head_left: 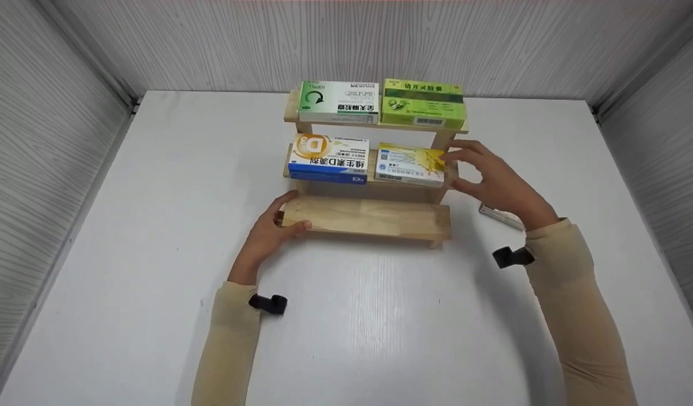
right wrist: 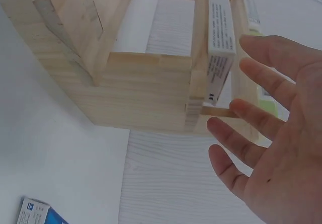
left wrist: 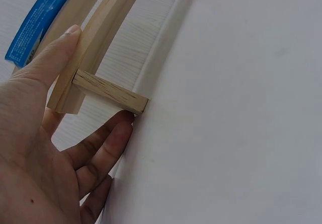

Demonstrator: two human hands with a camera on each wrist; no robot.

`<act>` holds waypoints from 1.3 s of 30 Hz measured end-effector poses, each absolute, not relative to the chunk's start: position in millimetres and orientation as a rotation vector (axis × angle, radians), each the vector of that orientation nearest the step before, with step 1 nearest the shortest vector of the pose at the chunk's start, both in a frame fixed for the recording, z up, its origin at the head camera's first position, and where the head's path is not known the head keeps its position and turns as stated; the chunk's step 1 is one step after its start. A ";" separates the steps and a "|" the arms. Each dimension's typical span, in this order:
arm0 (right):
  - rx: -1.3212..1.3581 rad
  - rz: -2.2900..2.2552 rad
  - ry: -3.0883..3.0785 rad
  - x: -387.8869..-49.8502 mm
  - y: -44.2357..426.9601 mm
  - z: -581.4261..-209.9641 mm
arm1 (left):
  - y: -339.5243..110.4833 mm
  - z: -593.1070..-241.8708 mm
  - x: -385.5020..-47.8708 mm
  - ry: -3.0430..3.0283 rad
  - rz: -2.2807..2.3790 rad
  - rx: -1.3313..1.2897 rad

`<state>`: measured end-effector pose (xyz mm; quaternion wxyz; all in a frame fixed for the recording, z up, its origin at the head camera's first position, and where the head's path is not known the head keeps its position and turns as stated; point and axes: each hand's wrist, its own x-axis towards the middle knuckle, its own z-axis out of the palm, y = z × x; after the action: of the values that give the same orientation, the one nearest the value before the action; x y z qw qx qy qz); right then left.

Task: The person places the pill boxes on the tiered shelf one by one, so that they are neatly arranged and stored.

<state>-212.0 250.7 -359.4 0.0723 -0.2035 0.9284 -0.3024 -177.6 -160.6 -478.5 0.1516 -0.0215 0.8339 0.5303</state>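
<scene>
A three-tier wooden rack (head_left: 366, 216) stands on the white table. My left hand (head_left: 265, 232) holds the left end of its lowest shelf; in the left wrist view the thumb lies along the shelf and other fingers are by the wooden leg (left wrist: 111, 92). Beside the right end of the middle tier is my right hand (head_left: 495, 181), its fingers spread and apart in the right wrist view. The nearest thing to it is a white and yellow medicine box (head_left: 409, 164) on that tier. A blue and white vitamin D box (head_left: 329, 159) lies to the left of that box.
The top tier carries a white and green medicine box (head_left: 339, 102) and a lime-green box (head_left: 423, 104). A small box (head_left: 501, 216) lies on the table (head_left: 357, 327) beneath my right wrist, partly hidden. Grey wood-grain panels (head_left: 346, 45) surround the table's back and sides.
</scene>
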 end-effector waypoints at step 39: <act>-0.041 -0.932 2.531 -177.5 398.3 -435.0 | -160.4 -479.9 -179.0 2.397 1.543 -0.032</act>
<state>-177.5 398.3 -435.0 0.2200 -0.0150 0.9153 -0.3369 -179.0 -160.4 -479.9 0.1449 -0.0112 0.8319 0.5355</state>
